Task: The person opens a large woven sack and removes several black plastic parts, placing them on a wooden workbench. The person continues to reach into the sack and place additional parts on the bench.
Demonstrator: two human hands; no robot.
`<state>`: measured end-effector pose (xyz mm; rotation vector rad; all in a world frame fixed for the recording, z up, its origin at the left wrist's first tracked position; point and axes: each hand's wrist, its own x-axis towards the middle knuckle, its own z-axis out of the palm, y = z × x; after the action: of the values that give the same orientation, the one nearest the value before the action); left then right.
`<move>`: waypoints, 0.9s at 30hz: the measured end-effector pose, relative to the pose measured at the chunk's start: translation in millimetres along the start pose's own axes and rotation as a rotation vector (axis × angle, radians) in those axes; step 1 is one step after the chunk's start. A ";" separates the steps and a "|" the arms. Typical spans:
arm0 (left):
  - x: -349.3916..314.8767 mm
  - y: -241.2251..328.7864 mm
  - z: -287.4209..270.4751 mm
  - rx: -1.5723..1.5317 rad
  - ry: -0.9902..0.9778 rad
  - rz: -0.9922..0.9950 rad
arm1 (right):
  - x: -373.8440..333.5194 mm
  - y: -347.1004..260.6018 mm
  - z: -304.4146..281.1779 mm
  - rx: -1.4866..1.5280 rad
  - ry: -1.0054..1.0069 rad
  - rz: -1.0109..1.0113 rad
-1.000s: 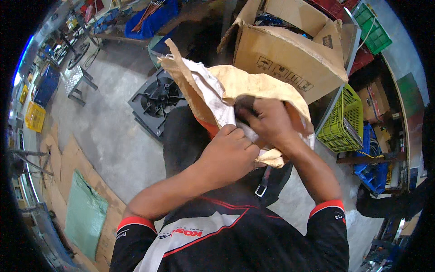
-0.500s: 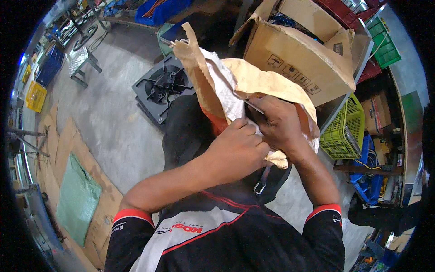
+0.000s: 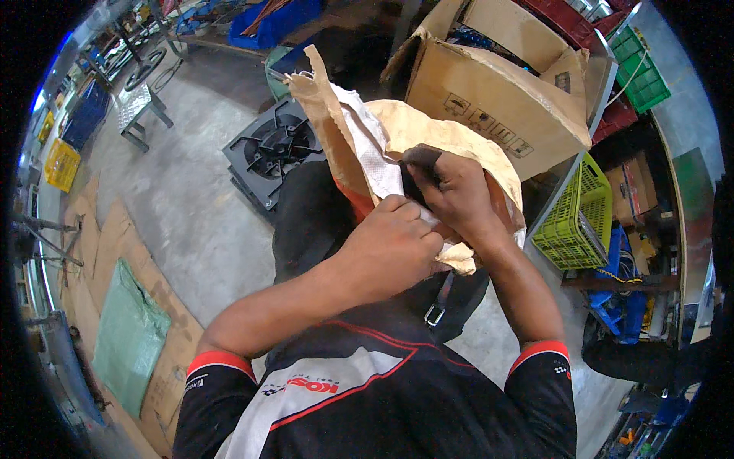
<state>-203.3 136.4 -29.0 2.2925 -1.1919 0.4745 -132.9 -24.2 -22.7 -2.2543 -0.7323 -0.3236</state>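
A torn brown paper sack [image 3: 451, 128] with a white woven inner layer [image 3: 372, 145] rests on my lap, its mouth gaping and its edges ragged. My left hand [image 3: 394, 243] is closed on the sack's near edge, bunching the paper. Just to the right, my right hand [image 3: 456, 193] is curled over the opening, thumb and fingers pinched together and darkened at the tips. Whatever it may hold is hidden. What lies inside the sack does not show. A loose strap with a metal buckle [image 3: 434, 314] hangs below my hands.
A black burner stove [image 3: 274, 145] sits on the floor ahead. At the far right stand an open cardboard box [image 3: 489, 99], a yellow-green crate [image 3: 573, 218] and a green crate [image 3: 641, 73]. Flattened cardboard [image 3: 180, 348] with a green plastic sheet [image 3: 131, 336] lies at left; a metal stool [image 3: 139, 107] stands farther off.
My right hand has risen slightly and turned, its fingertips now lifted above the sack's opening. The left hand keeps its grip and has shifted slightly left with the sack.
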 end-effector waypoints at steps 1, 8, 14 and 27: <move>0.3 -0.2 1.8 0.001 0.017 0.007 | -0.2 -3.1 -1.5 -0.005 0.003 0.001; -4.1 -0.5 2.9 0.003 -0.050 -0.012 | -6.4 12.9 -0.8 -0.231 -0.147 -0.108; -6.2 1.9 -3.1 0.026 -0.128 -0.023 | -10.7 -2.8 4.3 -0.076 0.008 0.012; -13.6 9.8 1.1 0.022 -0.002 -0.007 | 0.6 7.6 5.5 -0.047 0.065 -0.088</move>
<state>-218.9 139.9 -34.2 2.3161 -1.1844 0.4851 -127.8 -24.3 -30.6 -2.2485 -0.7990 -0.4594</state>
